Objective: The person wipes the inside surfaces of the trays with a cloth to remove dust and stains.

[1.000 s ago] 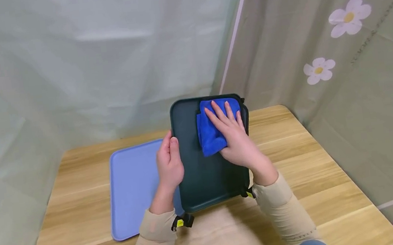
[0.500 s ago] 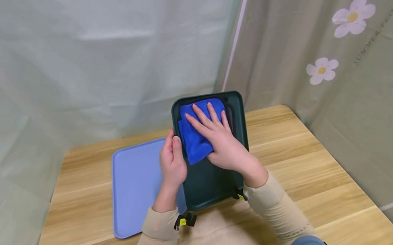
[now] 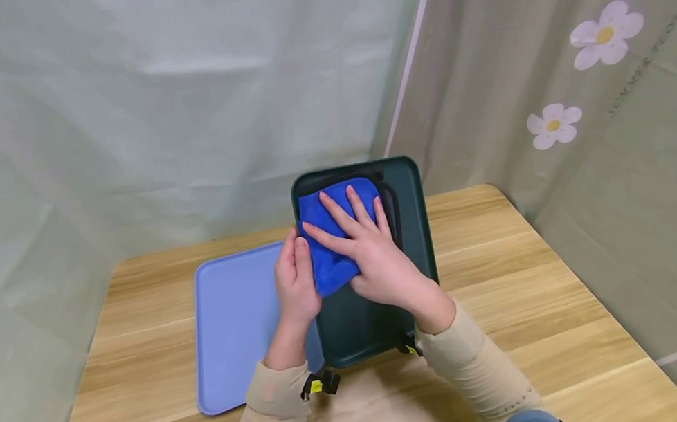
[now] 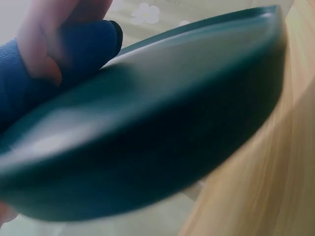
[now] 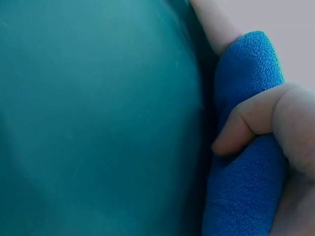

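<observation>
A dark green tray (image 3: 364,330) is held up, tilted, above the table. My left hand (image 3: 298,285) grips its left edge, with the thumb on the near side; the other fingers are partly hidden behind the rim. My right hand (image 3: 378,262) presses a folded blue cloth (image 3: 318,206) against the upper left of the tray's inner face, fingers spread. Seen from the right wrist, the bent thumb (image 5: 246,120) digs into the cloth's side and holds it. The cloth's lower left corner lies close beside my left thumb. A dark curved streak shows on the tray right of the cloth.
A light blue tray (image 3: 234,320) lies flat on the wooden table (image 3: 524,301), partly behind the left hand and green tray. Pale grey-green curtains (image 3: 225,98) hang behind and to the sides. Black straps with small devices sit at both wrists.
The right hand has slid the blue cloth leftward across the green tray, from its upper right to its left edge, and slightly down. The left hand keeps its grip.
</observation>
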The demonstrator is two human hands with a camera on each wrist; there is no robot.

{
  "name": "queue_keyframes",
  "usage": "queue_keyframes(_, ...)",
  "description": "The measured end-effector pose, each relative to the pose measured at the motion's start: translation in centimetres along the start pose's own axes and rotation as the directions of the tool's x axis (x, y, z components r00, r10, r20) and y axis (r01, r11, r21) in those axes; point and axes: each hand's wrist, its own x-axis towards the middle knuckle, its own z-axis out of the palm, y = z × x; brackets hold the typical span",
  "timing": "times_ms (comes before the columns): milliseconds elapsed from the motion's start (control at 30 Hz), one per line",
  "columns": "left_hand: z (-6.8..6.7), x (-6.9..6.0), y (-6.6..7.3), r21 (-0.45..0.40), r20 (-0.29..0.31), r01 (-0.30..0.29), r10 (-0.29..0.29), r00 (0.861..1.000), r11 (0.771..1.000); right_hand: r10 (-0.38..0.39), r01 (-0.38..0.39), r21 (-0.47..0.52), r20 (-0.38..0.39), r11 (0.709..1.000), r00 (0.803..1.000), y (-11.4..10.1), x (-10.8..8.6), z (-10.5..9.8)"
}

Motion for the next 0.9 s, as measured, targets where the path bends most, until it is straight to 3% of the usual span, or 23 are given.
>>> queue_keyframes(367,-0.5,0.3,0.0,0.010,0.005,-0.002,0.002,1.000,1.000,-0.005,0.005,-0.118,-0.001,0.993,1.000,-0.4,0.3,-0.4)
queue_keyframes(567,-0.7,0.3,0.1,0.081,-0.014,0.014,-0.013,1.000,0.997,0.018,-0.016,-0.121,0.012,0.993,1.000,0.1,-0.1,-0.6)
queue_keyframes(900,-1.1,0.4,0.3,0.076,-0.046,0.036,-0.033,0.998,0.996,0.051,-0.050,-0.076,0.015,0.996,0.999,1.3,-0.6,-1.3)
